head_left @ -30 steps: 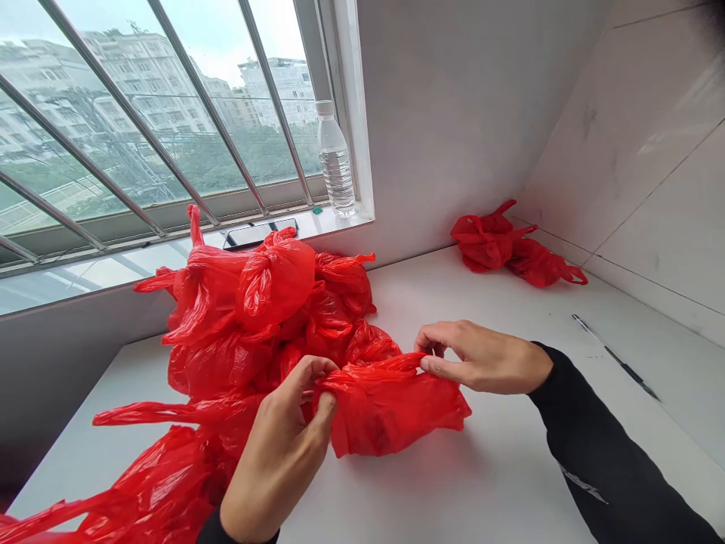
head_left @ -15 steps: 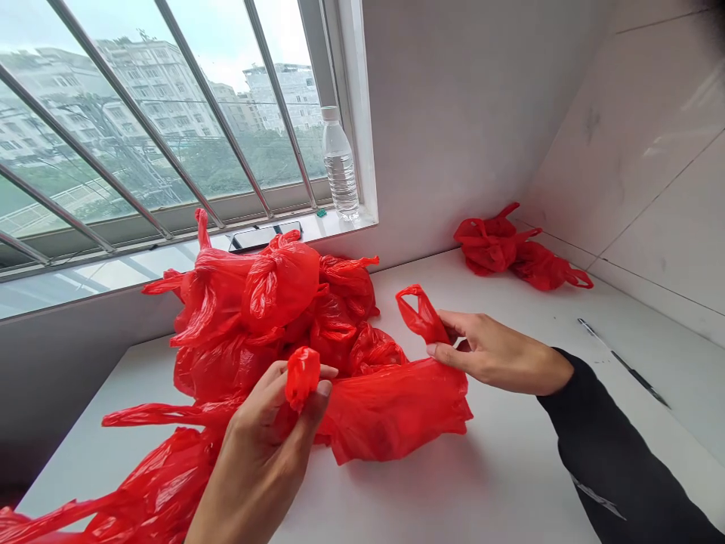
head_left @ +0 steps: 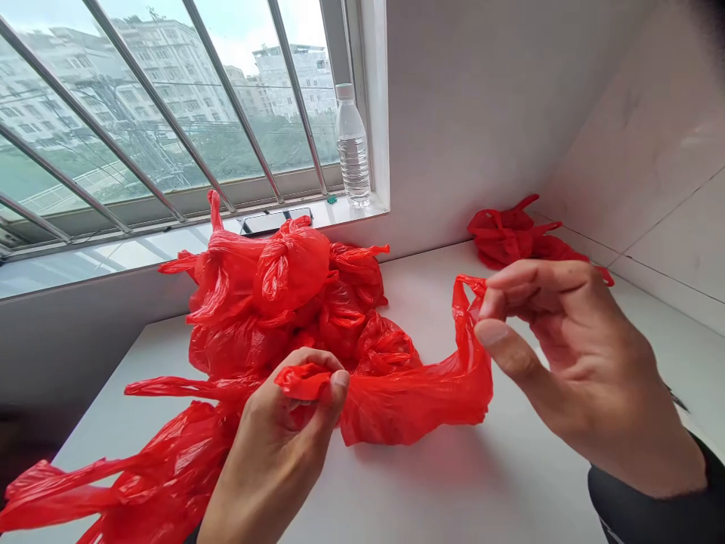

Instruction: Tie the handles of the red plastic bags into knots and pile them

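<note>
A red plastic bag [head_left: 416,404] stretches between my two hands above the white table. My left hand [head_left: 283,438] is closed round one gathered end, and a loop of it pokes out between thumb and fingers. At the other end, my right hand [head_left: 572,363] has its fingertips on the raised handle loop, which stands up from the bag. Behind and left of my left hand lies a heap of red plastic bags [head_left: 291,276], some bunched or knotted. More crumpled red bag [head_left: 164,468] spreads toward the lower left, its handles sticking out.
By the window a clear water bottle [head_left: 354,155] stands on the sill, and a dark phone [head_left: 277,221] lies to its left. Other red bags [head_left: 507,234] lie at the back right against the wall. A pen [head_left: 677,397] is mostly hidden behind my right hand.
My right hand has come nearer and turned, drawing the handle end to the right and up. My left hand keeps its hold, its loop now lying flatter. The view has shifted slightly.
</note>
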`<state>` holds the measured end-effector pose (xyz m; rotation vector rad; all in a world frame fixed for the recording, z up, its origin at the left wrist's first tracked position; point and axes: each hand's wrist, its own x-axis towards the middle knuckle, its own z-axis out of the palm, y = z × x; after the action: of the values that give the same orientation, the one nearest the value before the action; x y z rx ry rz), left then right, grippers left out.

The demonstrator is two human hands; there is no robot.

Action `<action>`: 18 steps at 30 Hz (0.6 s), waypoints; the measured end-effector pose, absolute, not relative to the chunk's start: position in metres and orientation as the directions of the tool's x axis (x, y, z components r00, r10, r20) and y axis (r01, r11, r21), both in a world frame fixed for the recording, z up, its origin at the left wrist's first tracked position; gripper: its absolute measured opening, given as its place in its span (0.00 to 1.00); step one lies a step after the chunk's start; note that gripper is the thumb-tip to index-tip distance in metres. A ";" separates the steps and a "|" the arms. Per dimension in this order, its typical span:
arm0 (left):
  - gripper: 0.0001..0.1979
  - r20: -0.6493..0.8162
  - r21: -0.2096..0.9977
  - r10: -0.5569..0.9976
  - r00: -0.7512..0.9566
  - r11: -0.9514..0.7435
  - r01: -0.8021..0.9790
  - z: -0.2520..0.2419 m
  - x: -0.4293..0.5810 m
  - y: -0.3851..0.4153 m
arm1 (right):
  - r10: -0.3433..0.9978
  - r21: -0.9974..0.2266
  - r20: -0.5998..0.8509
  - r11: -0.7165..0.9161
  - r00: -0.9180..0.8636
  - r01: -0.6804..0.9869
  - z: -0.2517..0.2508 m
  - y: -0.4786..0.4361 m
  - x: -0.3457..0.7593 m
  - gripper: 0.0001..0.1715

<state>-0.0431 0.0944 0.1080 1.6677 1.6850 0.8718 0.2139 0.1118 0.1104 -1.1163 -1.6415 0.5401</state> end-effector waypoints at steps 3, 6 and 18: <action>0.11 0.003 0.817 1.000 -0.010 0.004 0.577 0.110 -0.040 0.092 | 0.812 -0.733 0.373 0.554 -0.448 0.395 0.107 0.104 0.198 0.08; 0.07 0.016 0.844 1.000 0.008 -0.018 0.537 0.112 -0.038 0.090 | 0.781 -0.677 0.138 0.523 -0.609 0.518 0.097 0.107 0.190 0.11; 0.09 0.094 0.807 0.995 0.022 -0.089 0.583 0.115 -0.045 0.087 | 0.757 -0.448 -0.262 0.453 -0.598 0.770 0.068 0.117 0.190 0.12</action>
<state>-0.0450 0.0868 0.1148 1.7305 1.6138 0.9258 0.1903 0.1168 0.0682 -1.4187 -2.6987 0.8531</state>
